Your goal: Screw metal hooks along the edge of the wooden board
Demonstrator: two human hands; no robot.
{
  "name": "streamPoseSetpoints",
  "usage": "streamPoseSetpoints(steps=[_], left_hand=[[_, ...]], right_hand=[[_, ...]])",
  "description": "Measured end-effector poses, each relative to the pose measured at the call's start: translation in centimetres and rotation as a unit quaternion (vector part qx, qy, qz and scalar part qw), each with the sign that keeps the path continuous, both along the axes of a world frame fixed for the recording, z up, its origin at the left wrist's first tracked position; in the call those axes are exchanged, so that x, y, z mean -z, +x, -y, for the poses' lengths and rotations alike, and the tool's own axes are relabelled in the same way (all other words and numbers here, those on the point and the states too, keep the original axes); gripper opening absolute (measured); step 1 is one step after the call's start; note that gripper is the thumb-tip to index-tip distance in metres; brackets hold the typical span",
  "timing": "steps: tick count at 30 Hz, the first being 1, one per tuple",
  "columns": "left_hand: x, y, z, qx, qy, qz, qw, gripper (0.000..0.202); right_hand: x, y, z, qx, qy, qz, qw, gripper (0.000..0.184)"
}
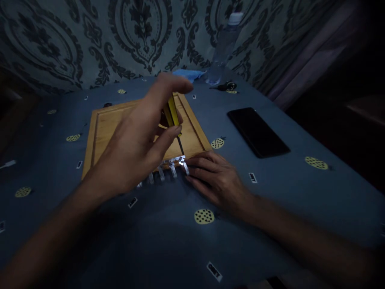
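Observation:
My left hand is closed round a screwdriver with a yellow handle, held upright over the near edge of a wooden board. Its dark shaft runs down to a shiny metal rack with several hooks lying along the board's front edge. My right hand lies flat on the cloth at the right end of that metal piece, with its fingertips pressed against it.
A blue patterned cloth covers the table. A black phone lies to the right of the board. At the back stand a clear plastic bottle, a blue rag and a small dark object.

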State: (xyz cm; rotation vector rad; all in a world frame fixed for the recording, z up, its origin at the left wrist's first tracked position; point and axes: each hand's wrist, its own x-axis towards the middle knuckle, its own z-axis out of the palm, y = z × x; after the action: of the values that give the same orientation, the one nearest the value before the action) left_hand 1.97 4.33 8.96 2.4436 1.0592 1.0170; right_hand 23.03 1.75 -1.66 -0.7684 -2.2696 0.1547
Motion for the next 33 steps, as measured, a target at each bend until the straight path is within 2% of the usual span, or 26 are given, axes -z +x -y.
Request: streamPoseSetpoints(steps=[3,7,21,27,33], left_hand=[[0.7,-0.1,-0.2,-0.01,0.014,-0.039,0.999,0.039],[1.2,0.0,-0.4,-0.009,0.034,-0.047,0.998,0.041],[0.6,0.3,0.3,0.018,0.0,-0.071,0.997,0.045],[1.0,0.7,0.3,0.02,0.03,-0.042,0.998,0.036],[1.3,1.1,0.4,-0.032,0.061,-0.043,0.997,0.029]], right_hand=[[0.0,0.0,0.1,-0.001,-0.01,0.001,1.0,0.011],[-0.1,0.1,0.1,-0.003,-0.012,0.002,1.0,0.012],[-0.2,0.1,0.1,-0.002,-0.009,0.003,1.0,0.013],[-0.1,0.1,0.0,0.0,0.004,-0.001,1.0,0.012],[0.0,0.0,0.1,0.006,-0.005,0.0,1.0,0.014]])
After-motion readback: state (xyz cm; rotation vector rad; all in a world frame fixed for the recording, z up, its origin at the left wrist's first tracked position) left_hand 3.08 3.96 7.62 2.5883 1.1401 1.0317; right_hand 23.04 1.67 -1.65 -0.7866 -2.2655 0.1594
